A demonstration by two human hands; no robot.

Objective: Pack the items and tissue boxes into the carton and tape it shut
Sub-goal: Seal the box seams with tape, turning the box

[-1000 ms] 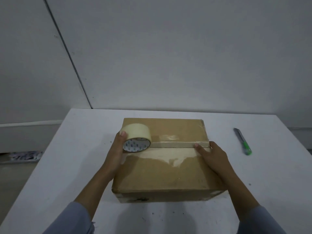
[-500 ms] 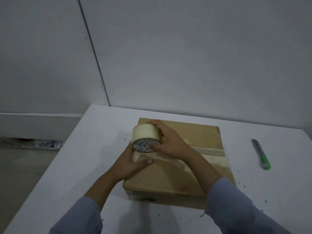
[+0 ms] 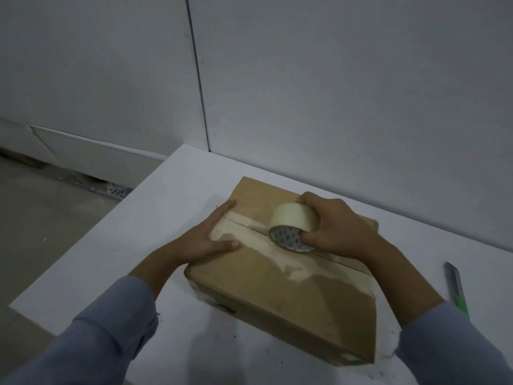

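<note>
- The closed brown cardboard carton (image 3: 280, 276) sits on the white table (image 3: 166, 207), lower centre of the frame.
- My left hand (image 3: 206, 237) lies flat and relaxed on the carton's left end, beside the seam.
- My right hand (image 3: 333, 226) grips the cream roll of packing tape (image 3: 294, 227) standing on the seam, right of centre.
- A green-tipped utility knife (image 3: 458, 291) lies at the right edge.

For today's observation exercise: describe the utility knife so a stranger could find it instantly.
Start at the white table and its closed carton. To the carton's right, past the right hand, lies the utility knife: slim, grey, green-tipped, lying alone, untouched.
</note>
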